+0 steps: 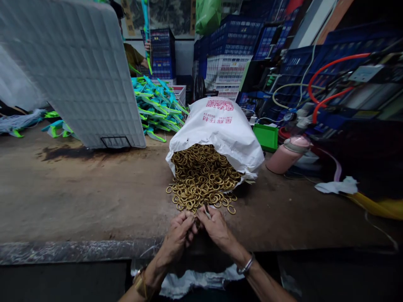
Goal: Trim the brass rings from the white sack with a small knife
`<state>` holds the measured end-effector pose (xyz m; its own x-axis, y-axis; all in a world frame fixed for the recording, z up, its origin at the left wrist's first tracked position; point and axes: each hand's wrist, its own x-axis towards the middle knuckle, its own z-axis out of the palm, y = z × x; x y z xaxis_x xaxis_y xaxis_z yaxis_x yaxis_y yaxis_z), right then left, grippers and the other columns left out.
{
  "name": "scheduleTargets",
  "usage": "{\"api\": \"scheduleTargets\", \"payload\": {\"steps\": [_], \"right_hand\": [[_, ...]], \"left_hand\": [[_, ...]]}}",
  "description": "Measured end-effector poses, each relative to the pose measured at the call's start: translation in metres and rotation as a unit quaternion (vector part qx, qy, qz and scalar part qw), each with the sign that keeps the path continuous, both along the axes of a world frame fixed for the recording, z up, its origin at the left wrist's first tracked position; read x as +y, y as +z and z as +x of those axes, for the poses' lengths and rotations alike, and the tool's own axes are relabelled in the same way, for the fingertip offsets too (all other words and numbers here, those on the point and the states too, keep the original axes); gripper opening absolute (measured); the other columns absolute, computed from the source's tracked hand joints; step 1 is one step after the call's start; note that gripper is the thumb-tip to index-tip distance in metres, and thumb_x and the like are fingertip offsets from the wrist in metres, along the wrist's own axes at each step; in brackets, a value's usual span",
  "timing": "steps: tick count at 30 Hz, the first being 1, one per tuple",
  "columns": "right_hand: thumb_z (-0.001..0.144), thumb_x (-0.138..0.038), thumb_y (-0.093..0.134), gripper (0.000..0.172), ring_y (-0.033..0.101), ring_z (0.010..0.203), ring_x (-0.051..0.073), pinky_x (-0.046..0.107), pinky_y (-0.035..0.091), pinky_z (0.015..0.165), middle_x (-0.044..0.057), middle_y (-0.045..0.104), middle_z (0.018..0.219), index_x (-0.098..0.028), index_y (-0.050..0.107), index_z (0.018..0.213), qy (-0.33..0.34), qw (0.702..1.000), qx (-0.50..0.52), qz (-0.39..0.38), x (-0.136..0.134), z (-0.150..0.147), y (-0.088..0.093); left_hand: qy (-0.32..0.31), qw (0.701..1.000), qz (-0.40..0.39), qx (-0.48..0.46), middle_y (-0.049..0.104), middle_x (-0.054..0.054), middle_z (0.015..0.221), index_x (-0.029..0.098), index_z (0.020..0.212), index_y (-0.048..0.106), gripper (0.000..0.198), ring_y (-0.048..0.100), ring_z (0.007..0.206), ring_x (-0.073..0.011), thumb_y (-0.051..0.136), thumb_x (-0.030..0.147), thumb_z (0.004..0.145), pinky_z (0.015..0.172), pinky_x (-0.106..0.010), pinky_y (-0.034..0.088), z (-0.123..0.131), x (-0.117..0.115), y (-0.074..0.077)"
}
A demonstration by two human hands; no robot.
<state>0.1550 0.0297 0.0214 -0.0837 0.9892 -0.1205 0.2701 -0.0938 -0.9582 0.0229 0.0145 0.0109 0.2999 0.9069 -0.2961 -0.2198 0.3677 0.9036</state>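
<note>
A white sack [220, 126] lies on its side on the brown workbench [78, 197], spilling a heap of brass rings [201, 176] towards me. Both my hands meet just in front of the heap at the bench's near edge. My left hand [178, 235] is curled, fingers pinched on something small I cannot make out. My right hand [215, 226] is also closed, gripping a thin grey rod-like piece [207, 211] that pokes up by the rings. A bracelet sits on my right wrist, a watch on my left.
A grey quilted panel [72, 71] leans at the back left. Teal and green plastic parts [157, 105] are piled behind it, near another person [134, 56]. A pink flask [288, 153], a green box [266, 136], hoses and blue crates [234, 37] crowd the right.
</note>
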Motion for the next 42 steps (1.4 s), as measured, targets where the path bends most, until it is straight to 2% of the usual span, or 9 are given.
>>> {"api": "scheduleTargets", "payload": {"steps": [4,8,11,14,24,29,33,37,42], "right_hand": [[0.078,-0.036,0.042,0.027,0.04,0.051,0.01,0.021,0.034,0.052,-0.004,0.044,0.051,-0.019,0.045,0.058,0.006,1.0,0.005,0.011,0.002,0.003,-0.003],[0.078,-0.03,0.038,0.021,0.043,0.053,0.012,0.022,0.033,0.053,-0.002,0.049,0.055,-0.02,0.048,0.062,-0.007,0.992,-0.118,0.052,0.0,0.008,-0.012],[0.074,-0.018,0.038,0.015,0.049,0.059,0.013,0.023,0.032,0.057,0.0,0.057,0.064,-0.02,0.053,0.071,0.051,0.969,-0.227,0.084,-0.006,0.01,-0.018],[0.064,-0.006,0.037,0.029,0.054,0.066,0.014,0.022,0.031,0.06,0.001,0.062,0.072,-0.021,0.055,0.082,0.093,0.95,-0.285,0.087,-0.01,0.01,-0.02],[0.058,-0.002,0.038,0.038,0.054,0.065,0.014,0.023,0.027,0.058,0.002,0.062,0.073,-0.02,0.052,0.088,0.093,0.919,-0.374,0.08,-0.009,0.007,-0.023],[0.068,-0.006,0.04,0.028,0.051,0.06,0.014,0.024,0.025,0.054,0.002,0.059,0.068,-0.019,0.052,0.089,0.081,0.921,-0.376,0.067,-0.003,0.016,-0.035],[0.077,-0.018,0.039,0.014,0.047,0.056,0.013,0.023,0.026,0.053,0.0,0.054,0.063,-0.02,0.052,0.079,0.029,0.948,-0.311,0.066,0.002,0.021,-0.029],[0.082,-0.036,0.037,0.025,0.039,0.05,0.011,0.022,0.029,0.05,-0.003,0.046,0.055,-0.021,0.046,0.064,-0.02,0.994,-0.111,0.002,0.001,0.014,-0.02],[0.082,-0.048,0.035,0.037,0.034,0.041,0.007,0.021,0.028,0.044,-0.005,0.042,0.048,-0.019,0.045,0.059,0.039,0.99,0.076,-0.116,-0.004,-0.003,-0.023]], "left_hand": [[0.014,0.999,-0.017,-0.041,0.045,0.006,0.056,0.017,0.069,0.047,0.033,0.03,0.039,-0.0026,0.054,0.048,0.075,0.037,-0.014,0.022,0.002,-0.002,0.0],[0.031,0.997,-0.038,-0.057,0.046,0.007,0.056,0.018,0.071,0.044,0.034,0.03,0.038,-0.0023,0.055,0.05,0.073,0.037,-0.014,0.021,0.004,-0.003,-0.003],[0.037,0.997,-0.029,-0.057,0.046,0.007,0.057,0.019,0.073,0.042,0.035,0.03,0.038,-0.0022,0.055,0.051,0.073,0.037,-0.014,0.02,0.004,-0.003,-0.005],[0.037,0.998,-0.022,-0.053,0.046,0.007,0.057,0.019,0.075,0.041,0.034,0.03,0.038,-0.002,0.054,0.051,0.074,0.037,-0.014,0.019,0.005,-0.003,-0.006],[0.056,0.998,0.008,0.026,0.046,0.007,0.055,0.02,0.071,0.04,0.038,0.03,0.037,-0.0035,0.053,0.056,0.07,0.037,-0.016,0.021,0.005,-0.001,-0.003],[0.048,0.994,0.091,0.047,0.046,0.005,0.056,0.017,0.064,0.045,0.034,0.037,0.046,-0.0049,0.055,0.048,0.074,0.045,-0.017,0.031,0.002,-0.009,0.002],[0.023,0.999,0.026,-0.01,0.048,0.005,0.056,0.018,0.069,0.045,0.032,0.036,0.041,-0.0039,0.055,0.048,0.074,0.038,-0.016,0.026,0.0,-0.013,0.01],[0.06,0.989,-0.065,-0.119,0.051,0.007,0.055,0.02,0.074,0.041,0.032,0.033,0.036,-0.0028,0.059,0.046,0.072,0.034,-0.014,0.021,0.001,-0.007,0.01],[0.073,0.983,-0.081,-0.147,0.05,0.005,0.054,0.017,0.073,0.045,0.032,0.036,0.037,-0.0024,0.06,0.045,0.071,0.036,-0.014,0.024,0.003,-0.003,0.009]]}}
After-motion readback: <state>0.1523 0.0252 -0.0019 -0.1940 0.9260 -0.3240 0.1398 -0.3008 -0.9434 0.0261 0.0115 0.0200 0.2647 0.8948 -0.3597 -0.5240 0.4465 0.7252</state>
